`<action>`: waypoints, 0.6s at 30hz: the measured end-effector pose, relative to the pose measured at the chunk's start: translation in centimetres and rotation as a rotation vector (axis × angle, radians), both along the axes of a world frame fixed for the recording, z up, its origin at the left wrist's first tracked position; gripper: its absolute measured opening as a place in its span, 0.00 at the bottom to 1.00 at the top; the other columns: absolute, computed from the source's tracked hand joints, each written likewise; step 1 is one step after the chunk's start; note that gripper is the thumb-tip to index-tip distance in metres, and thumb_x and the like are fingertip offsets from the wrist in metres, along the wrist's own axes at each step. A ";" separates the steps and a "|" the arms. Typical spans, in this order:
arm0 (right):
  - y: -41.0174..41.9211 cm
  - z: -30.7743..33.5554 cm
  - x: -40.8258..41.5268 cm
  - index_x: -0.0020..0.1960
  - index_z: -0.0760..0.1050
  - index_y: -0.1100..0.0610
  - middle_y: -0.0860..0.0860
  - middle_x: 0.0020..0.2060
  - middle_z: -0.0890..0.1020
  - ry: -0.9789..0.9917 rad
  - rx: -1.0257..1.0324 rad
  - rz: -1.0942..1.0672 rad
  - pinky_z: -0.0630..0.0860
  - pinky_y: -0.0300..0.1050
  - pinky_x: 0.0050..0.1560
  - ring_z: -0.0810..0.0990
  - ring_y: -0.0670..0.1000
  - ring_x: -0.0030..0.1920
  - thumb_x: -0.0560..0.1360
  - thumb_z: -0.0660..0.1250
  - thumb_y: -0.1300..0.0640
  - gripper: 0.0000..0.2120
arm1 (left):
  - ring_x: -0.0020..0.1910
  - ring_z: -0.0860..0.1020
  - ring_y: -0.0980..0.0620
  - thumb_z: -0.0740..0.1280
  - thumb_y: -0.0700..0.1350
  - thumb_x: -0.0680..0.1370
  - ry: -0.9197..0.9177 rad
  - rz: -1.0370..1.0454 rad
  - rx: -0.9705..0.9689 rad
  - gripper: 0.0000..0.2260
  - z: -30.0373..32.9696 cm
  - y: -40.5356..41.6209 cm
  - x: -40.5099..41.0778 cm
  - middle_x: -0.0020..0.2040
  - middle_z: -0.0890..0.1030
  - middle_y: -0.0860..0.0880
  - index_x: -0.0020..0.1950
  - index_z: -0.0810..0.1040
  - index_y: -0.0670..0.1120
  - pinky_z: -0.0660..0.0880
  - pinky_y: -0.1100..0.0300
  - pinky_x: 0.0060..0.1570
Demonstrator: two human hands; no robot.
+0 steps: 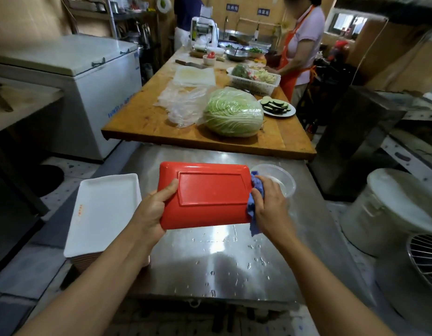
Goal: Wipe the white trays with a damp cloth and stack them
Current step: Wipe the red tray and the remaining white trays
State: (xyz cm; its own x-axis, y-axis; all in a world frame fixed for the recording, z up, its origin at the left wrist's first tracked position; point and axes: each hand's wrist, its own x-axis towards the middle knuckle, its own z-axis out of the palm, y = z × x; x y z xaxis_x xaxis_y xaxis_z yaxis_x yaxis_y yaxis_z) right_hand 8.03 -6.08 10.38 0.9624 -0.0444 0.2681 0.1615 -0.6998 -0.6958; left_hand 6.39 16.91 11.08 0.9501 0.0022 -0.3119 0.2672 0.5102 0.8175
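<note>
A tray (210, 195) is held above the wet steel table (210, 263) with its red underside turned up toward me. My left hand (154, 207) grips the tray's left edge, thumb on the red surface. At the tray's right edge my right hand (270, 202) clutches a blue cloth (252, 209) and presses it against the rim. On the left edge of the table sits a stack of trays (105, 212), its top one white side up.
A clear plastic bowl (280, 180) with water stands just behind my right hand. Beyond is a wooden table (142, 122) with a cabbage (234, 112), plastic bags and plates. A person in an orange apron (295, 57) works at its far right. A white lidded bucket (389, 209) stands right.
</note>
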 end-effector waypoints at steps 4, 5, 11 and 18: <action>-3.3 -2.1 -1.6 0.56 0.69 0.56 0.55 0.44 0.79 0.174 0.126 -0.137 0.78 0.58 0.45 0.79 0.59 0.42 0.80 0.56 0.56 0.07 | 0.36 0.84 0.49 0.67 0.48 0.74 0.004 -0.015 0.057 0.11 -0.8 -0.6 0.2 0.40 0.85 0.46 0.54 0.78 0.46 0.79 0.56 0.30; -4.1 -2.8 -2.3 0.53 0.69 0.53 0.52 0.39 0.79 0.184 0.141 -0.163 0.79 0.56 0.39 0.80 0.58 0.38 0.80 0.56 0.56 0.04 | 0.36 0.84 0.49 0.68 0.48 0.73 0.008 -0.014 0.066 0.12 -1.0 -0.8 0.2 0.40 0.85 0.46 0.54 0.78 0.45 0.79 0.57 0.30; -8.7 -7.5 -4.0 0.50 0.66 0.52 0.60 0.45 0.79 0.403 -0.003 -0.269 0.75 0.52 0.39 0.79 0.61 0.38 0.77 0.61 0.58 0.04 | 0.36 0.84 0.50 0.70 0.51 0.66 0.025 -0.008 0.122 0.16 -2.0 -2.9 0.3 0.39 0.85 0.47 0.51 0.79 0.46 0.79 0.58 0.30; -11.9 -11.7 -3.7 0.65 0.68 0.59 0.59 0.61 0.72 0.670 -0.219 -0.115 0.70 0.44 0.53 0.75 0.57 0.55 0.77 0.62 0.59 0.17 | 0.36 0.84 0.49 0.70 0.47 0.70 0.054 0.013 0.176 0.11 -2.9 -5.6 0.0 0.39 0.85 0.46 0.50 0.78 0.45 0.80 0.57 0.32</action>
